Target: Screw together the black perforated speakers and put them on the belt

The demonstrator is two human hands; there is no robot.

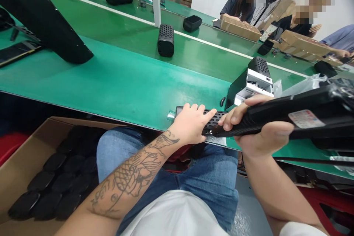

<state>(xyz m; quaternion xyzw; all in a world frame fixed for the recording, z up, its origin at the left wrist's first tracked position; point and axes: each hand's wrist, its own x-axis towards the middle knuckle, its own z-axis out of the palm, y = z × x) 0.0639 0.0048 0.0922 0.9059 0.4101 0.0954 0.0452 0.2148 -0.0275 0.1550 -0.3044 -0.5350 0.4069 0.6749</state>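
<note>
My left hand (pixel 189 125) presses down with spread fingers on a black perforated cylinder (pixel 214 118), likely a speaker body, lying on the green belt (pixel 110 81). My right hand (pixel 251 121) grips a long black handheld tool (pixel 290 116) with a white label. The tool's narrow end reaches across the cylinder, next to my left fingers and covering part of it. A small clear piece (pixel 170 115) shows at the cylinder's left end.
On my lap's left, a cardboard box (pixel 27 155) holds several round black parts. An upright perforated cylinder (pixel 166 40) and a boxy white-and-black unit (pixel 253 84) stand on the belts. Large black shapes lie at upper left. Co-workers sit beyond the belts at upper right, handling cardboard trays.
</note>
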